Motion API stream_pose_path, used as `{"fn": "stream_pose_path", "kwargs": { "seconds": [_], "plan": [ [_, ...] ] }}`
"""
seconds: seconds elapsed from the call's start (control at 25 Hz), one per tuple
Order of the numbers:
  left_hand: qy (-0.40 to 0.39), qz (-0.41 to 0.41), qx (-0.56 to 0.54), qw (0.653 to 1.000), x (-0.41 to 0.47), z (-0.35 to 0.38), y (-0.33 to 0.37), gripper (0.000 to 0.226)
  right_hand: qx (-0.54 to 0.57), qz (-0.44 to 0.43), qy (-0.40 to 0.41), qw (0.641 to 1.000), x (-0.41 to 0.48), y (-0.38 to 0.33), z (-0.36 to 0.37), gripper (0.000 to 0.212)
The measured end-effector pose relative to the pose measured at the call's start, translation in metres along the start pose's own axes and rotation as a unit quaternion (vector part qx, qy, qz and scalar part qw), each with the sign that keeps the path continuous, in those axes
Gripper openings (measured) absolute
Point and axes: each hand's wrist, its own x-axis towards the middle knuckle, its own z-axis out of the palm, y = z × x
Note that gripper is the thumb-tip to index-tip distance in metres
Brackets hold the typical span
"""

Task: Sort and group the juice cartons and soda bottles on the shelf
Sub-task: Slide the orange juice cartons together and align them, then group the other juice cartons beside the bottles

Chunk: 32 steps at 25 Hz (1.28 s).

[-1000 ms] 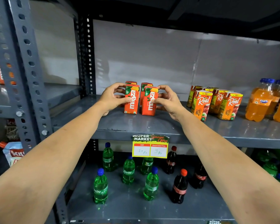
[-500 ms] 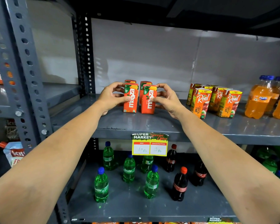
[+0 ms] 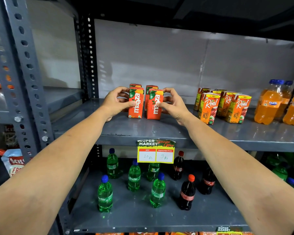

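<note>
Head camera looks at a grey metal shelf [image 3: 159, 131], where four red Maaza cartons [image 3: 145, 102] stand upright in a tight two-by-two cluster near the left end of the upper tier. The left hand [image 3: 116, 103] wraps the left side of the cluster, thumb pressed on the front-left carton's face and fingers curled around behind it. The right hand [image 3: 174, 104] mirrors it on the other side, thumb on the front-right carton and fingers reaching round the back, so both hands are clasping the group between them. A narrow gap shows between the two front cartons.

Well to the right on the same tier stands a bunch of Real apple juice cartons [image 3: 223, 106], packed close together, and beyond them a few orange Fanta bottles [image 3: 270, 106] at the right edge of the view.

A yellow price tag [image 3: 156, 154] hangs from the shelf's front lip, just below the Maaza cluster. On the tier beneath, green Sprite bottles [image 3: 134, 177] stand scattered on the left and middle, with dark cola bottles [image 3: 187, 192] mixed in beside them to the right. A perforated upright post [image 3: 24, 73] frames the left side.
</note>
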Motion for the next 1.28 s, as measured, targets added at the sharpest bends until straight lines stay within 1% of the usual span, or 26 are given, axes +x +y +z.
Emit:
{"fn": "stream_pose_path", "kwargs": {
  "seconds": [0.2,0.36,0.44,0.52,0.6,0.68,0.76,0.88,0.92,1.0,1.08,1.16,1.28],
  "plan": [
    [-0.001,-0.006,-0.004,1.000,0.000,0.001,0.000,0.048,-0.008,-0.002,-0.004,1.000,-0.002,-0.001,0.000,0.042],
    [0.004,-0.002,0.018,1.000,0.000,0.000,0.000,0.048,-0.021,-0.006,-0.002,1.000,-0.001,-0.001,0.000,0.044],
    [0.008,0.006,0.047,0.999,-0.002,-0.001,-0.001,0.050,-0.049,-0.016,0.001,0.999,-0.001,0.001,0.000,0.049],
    [0.031,0.033,0.098,0.994,-0.008,-0.001,0.000,0.055,-0.116,-0.062,0.039,0.991,-0.003,0.001,-0.001,0.059],
    [0.090,0.079,0.192,0.974,-0.014,-0.001,0.003,0.067,-0.204,-0.124,0.112,0.964,-0.006,0.002,-0.004,0.065],
    [0.145,0.126,0.291,0.937,-0.021,0.002,0.007,0.081,-0.289,-0.165,0.179,0.926,-0.011,0.002,-0.007,0.065],
    [0.165,0.176,0.369,0.897,-0.030,0.005,0.013,0.090,-0.350,-0.191,0.209,0.893,-0.017,0.001,-0.006,0.062],
    [0.177,0.274,0.447,0.833,-0.046,0.012,0.022,0.093,-0.385,-0.245,0.234,0.859,-0.034,-0.002,-0.012,0.058],
    [0.178,0.296,0.467,0.814,-0.051,0.015,0.025,0.094,-0.379,-0.267,0.250,0.850,-0.040,-0.003,-0.018,0.058],
    [0.162,0.323,0.502,0.786,-0.058,0.025,0.032,0.096,-0.363,-0.308,0.286,0.832,-0.053,-0.002,-0.037,0.055],
    [0.137,0.340,0.512,0.777,-0.062,0.042,0.038,0.096,-0.368,-0.327,0.310,0.813,-0.062,0.002,-0.059,0.054],
    [0.117,0.350,0.490,0.790,-0.063,0.070,0.045,0.095,-0.375,-0.325,0.320,0.807,-0.068,0.008,-0.086,0.053],
    [0.092,0.349,0.461,0.811,-0.059,0.114,0.053,0.093,-0.370,-0.303,0.329,0.814,-0.074,0.018,-0.133,0.052]
  ]
}}
